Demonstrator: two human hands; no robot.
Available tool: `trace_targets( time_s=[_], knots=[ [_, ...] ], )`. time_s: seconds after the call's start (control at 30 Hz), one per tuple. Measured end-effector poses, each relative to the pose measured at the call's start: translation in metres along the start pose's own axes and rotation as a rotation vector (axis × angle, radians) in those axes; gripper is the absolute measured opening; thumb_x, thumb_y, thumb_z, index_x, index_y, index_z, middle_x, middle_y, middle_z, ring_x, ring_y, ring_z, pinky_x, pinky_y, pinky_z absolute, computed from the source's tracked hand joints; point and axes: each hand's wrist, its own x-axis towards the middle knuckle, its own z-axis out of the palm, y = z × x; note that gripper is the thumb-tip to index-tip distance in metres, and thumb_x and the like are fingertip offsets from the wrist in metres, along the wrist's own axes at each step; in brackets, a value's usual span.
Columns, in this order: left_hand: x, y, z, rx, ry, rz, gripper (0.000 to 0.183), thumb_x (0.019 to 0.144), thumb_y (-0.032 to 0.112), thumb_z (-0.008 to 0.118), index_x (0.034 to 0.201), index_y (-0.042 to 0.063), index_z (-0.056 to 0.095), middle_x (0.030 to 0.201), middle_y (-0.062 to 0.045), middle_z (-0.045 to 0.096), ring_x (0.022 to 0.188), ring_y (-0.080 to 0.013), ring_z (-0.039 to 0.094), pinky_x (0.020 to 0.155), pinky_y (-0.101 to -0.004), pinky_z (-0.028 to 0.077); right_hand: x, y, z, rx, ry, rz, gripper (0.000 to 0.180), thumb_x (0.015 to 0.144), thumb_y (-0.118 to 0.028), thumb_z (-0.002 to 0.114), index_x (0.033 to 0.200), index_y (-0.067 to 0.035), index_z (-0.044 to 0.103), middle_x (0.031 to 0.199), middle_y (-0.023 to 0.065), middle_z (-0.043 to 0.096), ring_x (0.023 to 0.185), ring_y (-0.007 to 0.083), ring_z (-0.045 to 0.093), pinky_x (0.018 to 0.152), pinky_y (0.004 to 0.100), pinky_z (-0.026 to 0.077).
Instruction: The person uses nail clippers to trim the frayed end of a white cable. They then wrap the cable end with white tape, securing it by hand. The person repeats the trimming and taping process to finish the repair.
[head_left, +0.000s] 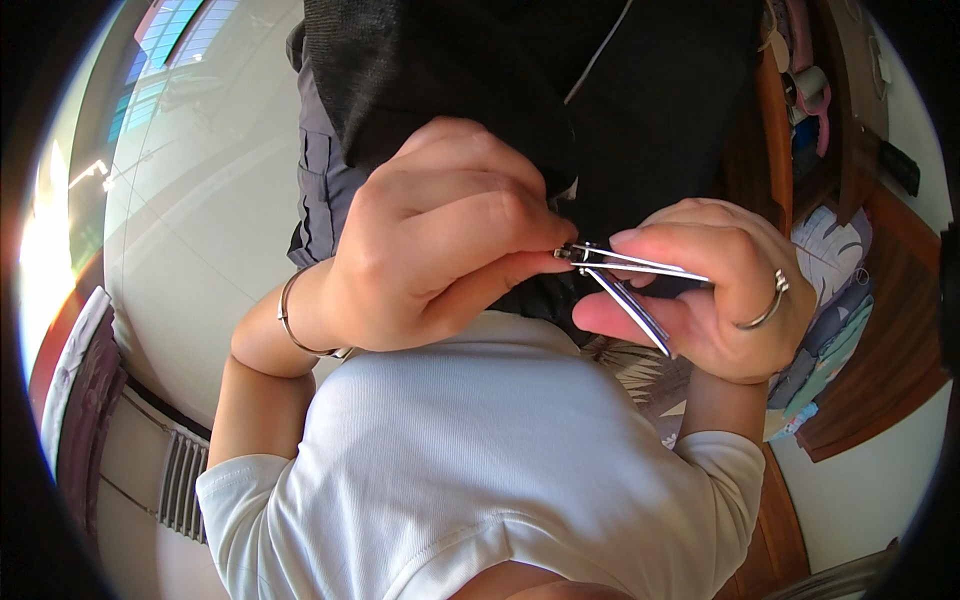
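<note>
A metal nail clipper (645, 268) is between my two hands, its lever swung out at an angle from the two body arms. My left hand (442, 240) has its thumb and index fingertips closed around the pivot end, partly hiding it. My right hand (720, 285) holds the other end, with the index finger along the upper arm and the thumb beside the lever. A black garment (645, 97) lies beneath the hands, with a thin light cord or thread (600, 52) across it. Whether the left fingers also pinch fabric, I cannot tell.
Folded clothes or textiles (825, 352) lie beside brown wooden furniture (885, 322) on the right. A pink-handled object (821, 112) sits on a shelf there. On the left are a radiator (182, 484), a purple curtain (82, 420) and a bright window (45, 247).
</note>
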Motion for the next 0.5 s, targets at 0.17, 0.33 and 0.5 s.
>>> trace_targets(
  time_s=[0.17, 0.33, 0.5],
  knots=[
    [0.003, 0.001, -0.001, -0.044, -0.013, 0.010, 0.014, 0.076, 0.010, 0.069, 0.082, 0.004, 0.058, 0.072, -0.006, 0.062, 0.070, -0.0235, 0.060, 0.065, -0.0352, 0.037, 0.003, -0.003, -0.006, 0.155, -0.122, 0.239, 0.043, 0.057, -0.022, 0.088, 0.083, -0.001, 0.060, 0.063, 0.0055, 0.061, 0.054, 0.0146, 0.060, 0.048, 0.0203, 0.046],
    [0.004, 0.001, -0.002, -0.103, -0.025, 0.001, 0.013, 0.076, 0.009, 0.069, 0.081, 0.004, 0.058, 0.070, -0.005, 0.061, 0.070, -0.0230, 0.059, 0.066, -0.0348, 0.035, 0.005, -0.001, -0.006, 0.339, -0.132, 0.388, 0.037, 0.061, -0.013, 0.086, 0.082, 0.003, 0.060, 0.069, 0.0081, 0.061, 0.056, 0.0117, 0.058, 0.050, 0.0195, 0.045],
    [0.004, 0.000, -0.002, -0.135, -0.028, 0.001, 0.012, 0.077, 0.010, 0.067, 0.081, 0.004, 0.058, 0.071, -0.006, 0.061, 0.070, -0.0233, 0.059, 0.066, -0.0351, 0.034, 0.004, 0.010, -0.003, 0.439, -0.121, 0.369, 0.035, 0.067, -0.014, 0.082, 0.084, 0.005, 0.059, 0.070, 0.0096, 0.061, 0.057, 0.0118, 0.059, 0.051, 0.0193, 0.046]
  ],
)
